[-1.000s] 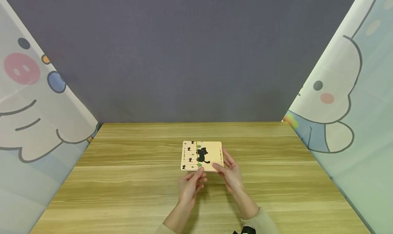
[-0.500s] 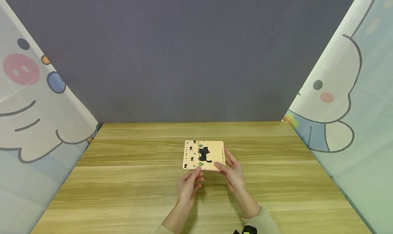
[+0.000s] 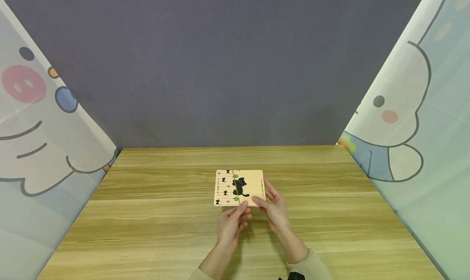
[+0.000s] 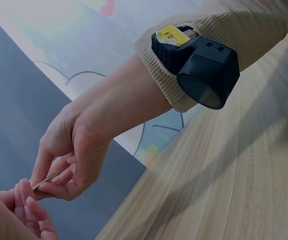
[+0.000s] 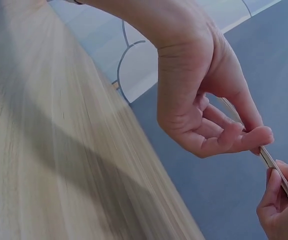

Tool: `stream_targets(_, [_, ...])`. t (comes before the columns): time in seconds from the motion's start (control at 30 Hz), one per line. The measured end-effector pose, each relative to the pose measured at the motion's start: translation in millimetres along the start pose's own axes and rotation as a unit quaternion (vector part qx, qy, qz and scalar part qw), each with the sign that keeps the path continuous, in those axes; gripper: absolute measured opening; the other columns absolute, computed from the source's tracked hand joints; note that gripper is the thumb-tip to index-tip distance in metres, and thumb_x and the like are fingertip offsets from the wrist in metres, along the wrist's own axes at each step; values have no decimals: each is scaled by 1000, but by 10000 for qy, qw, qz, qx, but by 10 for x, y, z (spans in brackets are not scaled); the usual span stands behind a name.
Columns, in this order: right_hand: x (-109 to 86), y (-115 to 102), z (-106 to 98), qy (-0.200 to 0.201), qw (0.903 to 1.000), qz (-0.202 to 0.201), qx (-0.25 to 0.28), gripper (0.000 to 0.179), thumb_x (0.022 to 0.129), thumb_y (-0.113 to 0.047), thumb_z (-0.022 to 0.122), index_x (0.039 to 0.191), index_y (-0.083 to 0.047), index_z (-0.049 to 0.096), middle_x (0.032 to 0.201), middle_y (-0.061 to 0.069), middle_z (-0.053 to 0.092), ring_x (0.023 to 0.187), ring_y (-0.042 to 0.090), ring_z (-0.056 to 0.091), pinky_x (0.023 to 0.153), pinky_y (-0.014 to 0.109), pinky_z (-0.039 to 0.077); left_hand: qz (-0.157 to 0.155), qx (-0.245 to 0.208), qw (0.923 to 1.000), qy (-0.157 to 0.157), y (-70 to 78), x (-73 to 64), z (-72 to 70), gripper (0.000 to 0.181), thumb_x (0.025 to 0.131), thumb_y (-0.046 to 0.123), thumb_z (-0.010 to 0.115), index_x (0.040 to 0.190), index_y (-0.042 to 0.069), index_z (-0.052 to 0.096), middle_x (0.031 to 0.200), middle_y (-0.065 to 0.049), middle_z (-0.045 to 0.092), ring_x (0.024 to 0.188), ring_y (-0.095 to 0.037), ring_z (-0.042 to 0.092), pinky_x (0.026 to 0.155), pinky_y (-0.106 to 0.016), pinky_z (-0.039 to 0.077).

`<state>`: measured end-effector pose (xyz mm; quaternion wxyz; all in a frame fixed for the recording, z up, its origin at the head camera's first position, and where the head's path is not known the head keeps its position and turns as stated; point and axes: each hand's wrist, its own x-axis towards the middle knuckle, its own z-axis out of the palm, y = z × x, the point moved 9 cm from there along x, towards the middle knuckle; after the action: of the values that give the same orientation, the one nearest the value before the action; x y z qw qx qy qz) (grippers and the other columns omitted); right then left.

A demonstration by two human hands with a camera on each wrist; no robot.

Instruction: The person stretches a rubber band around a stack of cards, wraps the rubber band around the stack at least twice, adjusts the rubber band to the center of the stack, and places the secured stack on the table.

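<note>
A thin cream notebook (image 3: 254,181) with a black cat on its cover is held up over the table in the head view. A narrow yellow elastic band (image 3: 236,185) crosses the cover at a slant. My left hand (image 3: 228,227) pinches the near edge, its thumb at the band's near end. At the right end, my right hand (image 3: 277,212) grips the notebook, thumb on the cover and fingers behind. The right wrist view shows the notebook's thin edge (image 5: 271,161) between both hands. Its underside is hidden in the head view.
The wooden table (image 3: 154,218) spreads out around the hands. A dark grey panel (image 3: 227,67) stands behind it, and cartoon-printed curtains (image 3: 396,149) flank both sides. A black wrist camera (image 4: 204,70) is strapped over the right sleeve.
The notebook shifts slightly right, then back left and a little nearer. The left thumb has moved rightward along the near edge, and the band's near end has slid right, leaving it more slanted.
</note>
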<state>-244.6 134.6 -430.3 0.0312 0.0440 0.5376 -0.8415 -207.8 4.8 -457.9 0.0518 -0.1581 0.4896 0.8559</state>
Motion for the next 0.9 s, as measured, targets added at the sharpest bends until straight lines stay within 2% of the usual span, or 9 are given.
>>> stream_targets(0.2, [3,3,2,27,10000,54,-69,71,77,14,57,137,-12,31,104,12,57,72,13,61,61,18,49,-46,155,9998,-96,12,-6,7,18,78,17,68,85,1,66,71,-2,66,57,-8,60,47,-15,43])
stream_targets(0.4, [11,-18,16,35,9999,91,33,71,77,15,57,137,-12,32,107,13,56,75,15,61,63,21,50,-72,517,9975,-477,7,-32,67,28,78,19,68,93,-5,64,72,-1,66,58,-8,60,46,-15,42])
stream_targets(0.57, [14,-30,6,72,9999,101,-22,70,77,14,57,137,-14,33,106,12,56,74,15,61,63,21,50,-31,931,9928,-749,26,-64,66,28,78,17,68,94,-5,64,74,-3,66,59,-9,59,47,-16,43])
stream_targets(0.7, [14,-28,-5,125,9998,132,-61,70,76,14,58,136,-14,35,107,13,56,74,15,61,63,21,50,229,1428,9830,-1133,102,-116,67,28,79,20,67,94,-4,63,81,-8,66,64,-11,60,52,-20,48])
stream_targets(0.8, [11,-27,-7,140,9998,135,-109,70,76,14,59,136,-14,35,106,13,57,74,16,61,64,22,50,713,1782,9698,-1507,231,-160,96,27,81,20,65,94,-4,63,83,-13,66,65,-12,61,54,-24,50])
stream_targets(0.9, [8,-32,2,110,9997,108,-165,71,75,14,59,136,-13,35,105,14,58,75,18,61,64,23,51,1329,2163,9511,-1758,425,-206,139,23,81,16,65,91,-5,64,81,-16,65,62,-13,60,51,-25,50])
